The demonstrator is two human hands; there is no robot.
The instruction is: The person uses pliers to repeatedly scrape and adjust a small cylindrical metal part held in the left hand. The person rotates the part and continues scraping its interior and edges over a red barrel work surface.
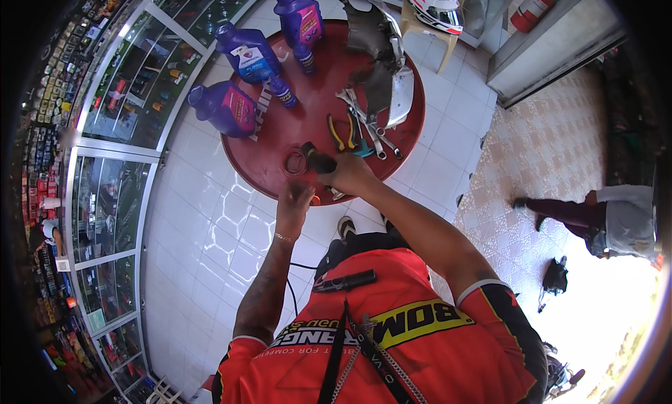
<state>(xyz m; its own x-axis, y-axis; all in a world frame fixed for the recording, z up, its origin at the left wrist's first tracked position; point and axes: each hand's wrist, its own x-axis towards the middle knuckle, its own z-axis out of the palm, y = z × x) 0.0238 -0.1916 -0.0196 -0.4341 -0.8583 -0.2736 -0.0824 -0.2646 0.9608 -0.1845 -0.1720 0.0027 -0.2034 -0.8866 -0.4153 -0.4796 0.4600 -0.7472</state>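
Observation:
Over the near edge of the round red table (322, 82), my right hand (350, 174) is wrapped round a dark, stubby object (318, 159) whose kind I cannot make out. Close beside it on the left, my left hand (297, 197) is closed with the fingertips pinched together. A small orange thing (315, 201) shows at its fingers; the rest is hidden. A thin ring or coil (295, 163) lies on the tabletop just beyond my left hand. To the right of the dark object are yellow-handled pliers (343, 132), several metal wrenches (371, 127) and a teal-handled tool (364, 150).
Purple bottles (248, 54) stand at the table's far left, with small bottles (283, 92) beside them. A large grey and black vehicle panel (385, 54) rests at the far right. Beyond is a chair with a helmet (435, 10). Glass display cases (112, 187) line the left.

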